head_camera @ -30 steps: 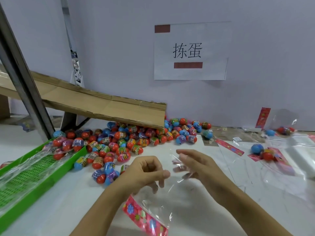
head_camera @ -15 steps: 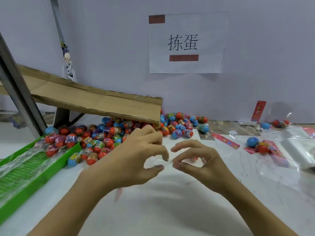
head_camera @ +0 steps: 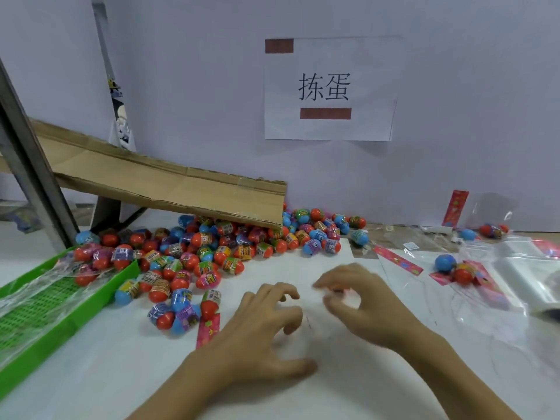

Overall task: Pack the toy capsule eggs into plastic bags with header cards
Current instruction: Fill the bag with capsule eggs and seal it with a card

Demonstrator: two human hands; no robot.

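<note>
Capsule eggs (head_camera: 212,253) lie heaped at the mouth of a sloping cardboard chute (head_camera: 169,189), which presumably feeds them down onto the white table (head_camera: 91,365) within easy reach of the person. Each egg is a smooth two-part plastic shell, red or blue, banded by a glossy printed label. The left hand (head_camera: 260,331) hovers over the table with fingers loosely curled and spread; no object can be made out in it. The right hand (head_camera: 360,301) brings thumb and forefinger close together, apparently pinching something thin and clear, though blur prevents a firm reading. A pink header card (head_camera: 208,330) shows just left of the left hand; the transparent bag attached to it cannot be traced between the hands. A green slotted tray (head_camera: 45,313), draped with crinkled film, stands at the left edge, probably for finished packs. At right, a partly filled bag (head_camera: 460,272) holding a blue and a red egg lies beside a stack of clear bags (head_camera: 527,268). A paper sign (head_camera: 330,89) hangs on the wall.
</note>
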